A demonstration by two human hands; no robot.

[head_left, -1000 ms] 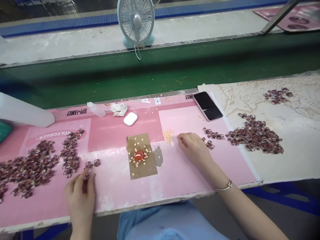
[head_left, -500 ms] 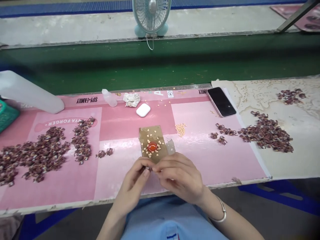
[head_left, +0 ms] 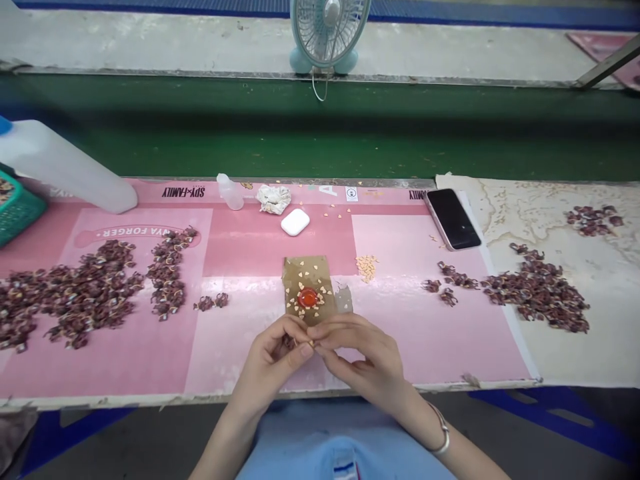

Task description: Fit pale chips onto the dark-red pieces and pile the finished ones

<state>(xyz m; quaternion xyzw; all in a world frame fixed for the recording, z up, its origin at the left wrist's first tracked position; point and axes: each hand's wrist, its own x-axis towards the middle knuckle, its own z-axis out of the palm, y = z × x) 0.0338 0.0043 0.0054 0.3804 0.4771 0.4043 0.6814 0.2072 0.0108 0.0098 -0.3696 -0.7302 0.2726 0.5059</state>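
My left hand [head_left: 275,360] is closed in a pinch on a small dark maroon figurine [head_left: 289,341], mostly hidden by the fingers. My right hand [head_left: 363,353] meets it, thumb and fingertips closed at the left thumb tip; a tiny yellowish speck shows there, too small to make out. Just beyond the fingers lies a brown card [head_left: 320,265] with several tiny cream heart-shaped pieces and a glossy orange-red blob [head_left: 307,298] on it. A little pile of cream pieces [head_left: 367,267] sits to the card's right. Two similar maroon figurines [head_left: 212,302] lie left of my hands.
Large heaps of maroon figurines [head_left: 95,293] spread at left, with another heap [head_left: 543,290] at right. Toward the back are a white bottle [head_left: 70,167], a green basket [head_left: 20,212], a small dropper bottle [head_left: 230,192], crumpled paper [head_left: 273,199], a white case [head_left: 295,222], a phone [head_left: 453,219] and a fan [head_left: 330,30].
The camera view has shifted slightly. My right fingertips have come closer against the left thumb tip, and the left thumb now points more to the right.
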